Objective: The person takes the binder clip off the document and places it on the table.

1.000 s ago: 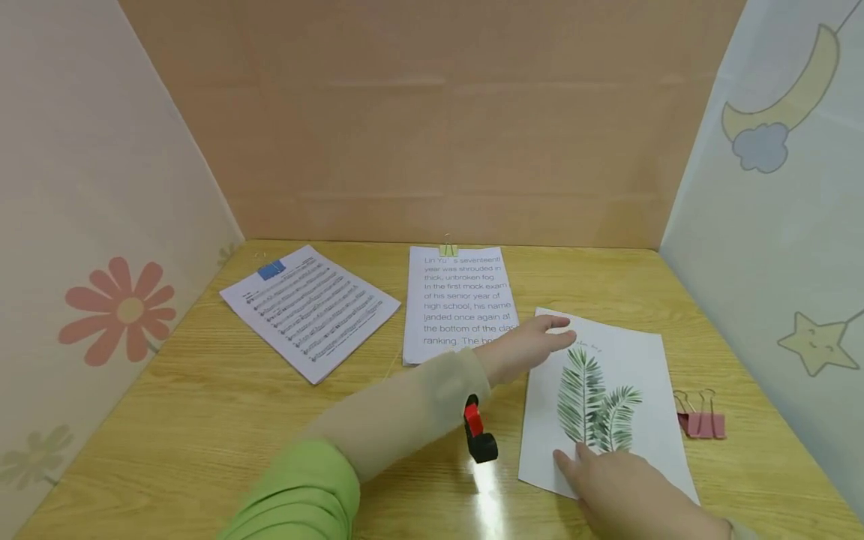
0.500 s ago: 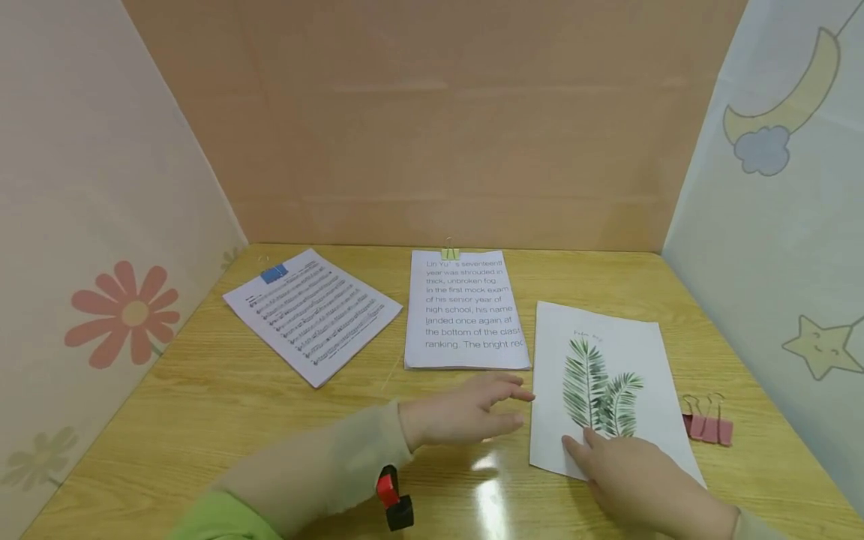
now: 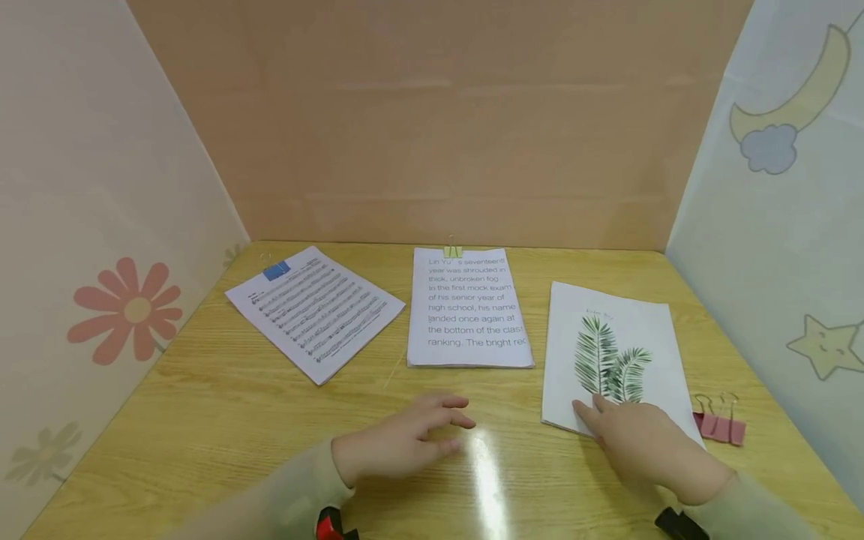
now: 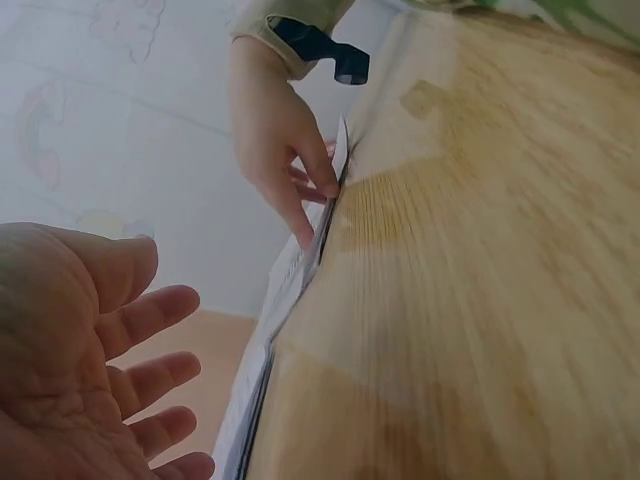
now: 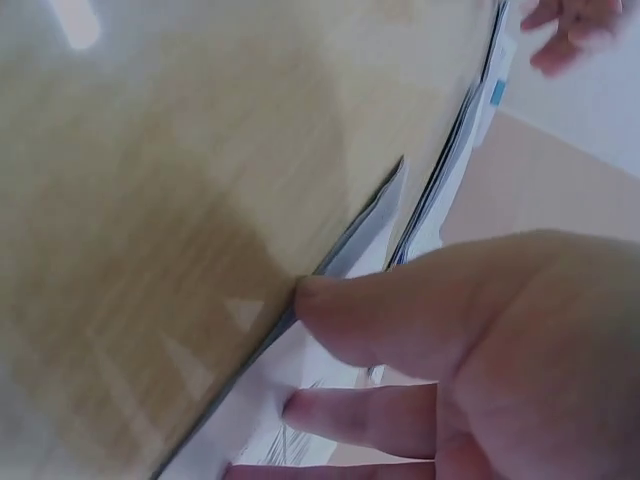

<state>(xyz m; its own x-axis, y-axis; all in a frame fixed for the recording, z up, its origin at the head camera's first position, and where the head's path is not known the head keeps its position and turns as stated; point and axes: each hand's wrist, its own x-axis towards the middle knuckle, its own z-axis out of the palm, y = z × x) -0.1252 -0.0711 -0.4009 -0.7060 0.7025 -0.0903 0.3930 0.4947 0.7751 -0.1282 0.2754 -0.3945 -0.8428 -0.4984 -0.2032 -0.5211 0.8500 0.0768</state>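
Note:
My right hand [image 3: 651,439] holds the near edge of a paper stack [image 3: 560,352] printed with green palm leaves. In the right wrist view, its thumb lies at the stack's edge [image 5: 345,250] and the other fingers are on the top sheet. Over the bare wood in front of me is my left hand [image 3: 408,439], fingers loosely spread and nothing in them; its palm side shows in the left wrist view. Just right of the palm-leaf stack sit pink binder clips [image 3: 722,429] with raised wire handles.
A text stack [image 3: 469,315] with a yellow binder clip [image 3: 453,252] lies at the middle back. Sheet music [image 3: 317,315] with a blue binder clip [image 3: 276,271] is angled at the left. Patterned side walls and a brown back wall [image 3: 432,150] enclose the wooden table [image 3: 236,442].
My left hand has drawn back from the palm-leaf stack, leftward and toward me. My right hand and that stack have shifted away from me and slightly right.

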